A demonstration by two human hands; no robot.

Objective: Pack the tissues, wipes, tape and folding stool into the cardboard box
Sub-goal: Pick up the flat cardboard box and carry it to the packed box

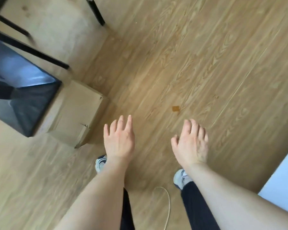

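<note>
A brown cardboard box point(76, 112) stands on the wooden floor at the left, with a dark open interior or black liner point(23, 97) showing beside it. My left hand point(119, 138) hovers over the floor just right of the box, fingers spread, holding nothing. My right hand point(191, 141) hangs further right at the same height, fingers apart and empty. No tissues, wipes, tape or folding stool appear in the view, which is blurred by motion.
Black furniture legs point(28, 48) cross the upper left, another leg point(96, 12) at the top. A small brown scrap point(175, 108) lies on the floor. A white cord point(166, 205) runs between my shoes. A pale surface point(283, 176) edges the right.
</note>
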